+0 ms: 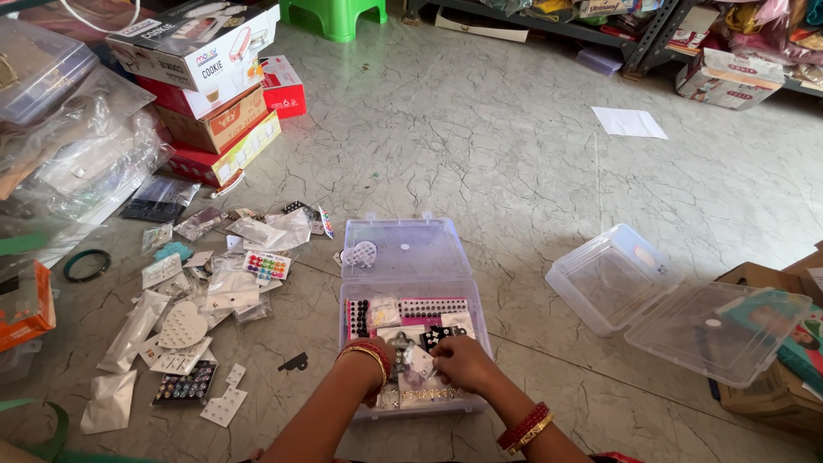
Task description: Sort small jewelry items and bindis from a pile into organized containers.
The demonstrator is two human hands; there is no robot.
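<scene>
An open clear plastic box (414,291) lies on the floor in front of me, its lid (403,247) folded back. Inside are several small jewellery cards and packets (420,309). My left hand (387,358), with red and gold bangles on the wrist, reaches down into the box among the packets. My right hand (463,360), also bangled further up the arm, rests inside the box and pinches a small clear packet (420,364) together with the left.
Loose jewellery cards and packets (214,291) are scattered on the floor to the left. A second open clear box (677,304) lies at right beside cardboard cartons (771,377). Stacked boxes (214,86), plastic bags, a green stool (334,15) and shelves stand further off.
</scene>
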